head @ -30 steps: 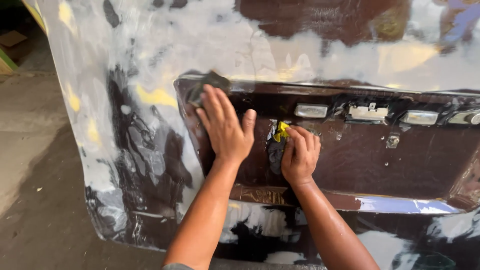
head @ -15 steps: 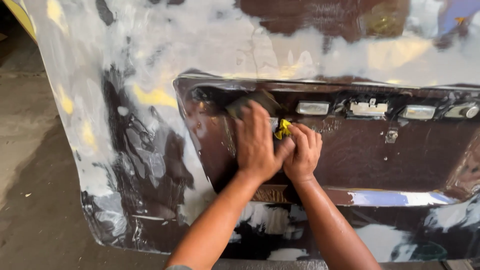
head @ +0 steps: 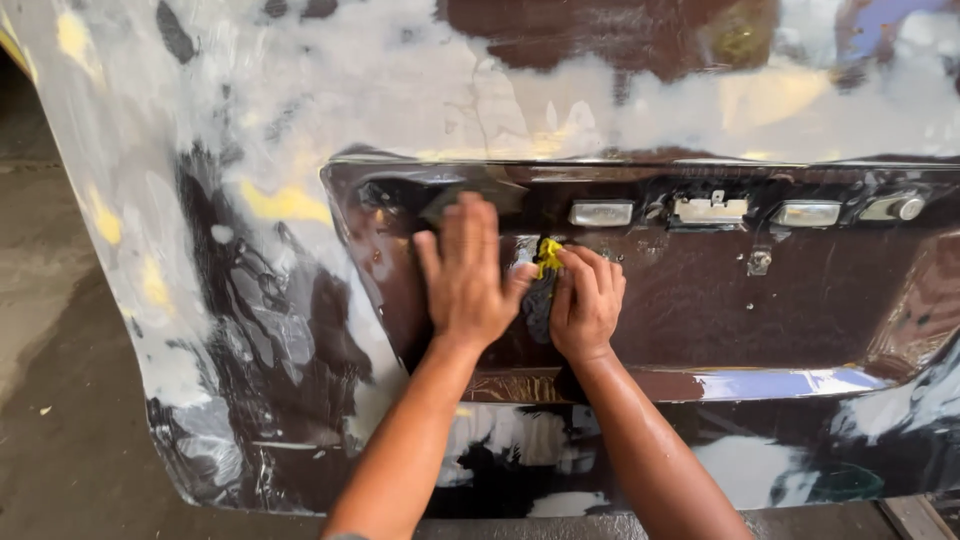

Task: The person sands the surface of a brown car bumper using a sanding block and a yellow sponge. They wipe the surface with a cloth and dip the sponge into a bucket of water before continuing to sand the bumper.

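Observation:
My left hand [head: 467, 275] presses flat, fingers up, on a dark sanding sheet [head: 470, 198] against the recessed plate area of a wet maroon car rear panel [head: 720, 300]. Only the sheet's top edge shows above my fingertips. Beside it, my right hand [head: 586, 303] is curled against the same recess, pinching a small yellow piece [head: 548, 256] with a dark rag or pad [head: 538, 305] under it. The two hands nearly touch. The panel is patched with grey-white primer and yellow filler spots.
Small lamps and a bracket [head: 712, 211] line the recess's upper edge. A chrome-like lip [head: 780, 383] runs below the recess. Wet concrete floor [head: 60, 400] lies to the left and below the panel.
My left hand slid the sanding sheet rightward from the recess's left corner toward my right hand, then slightly back left. My right hand stayed in place with the yellow piece.

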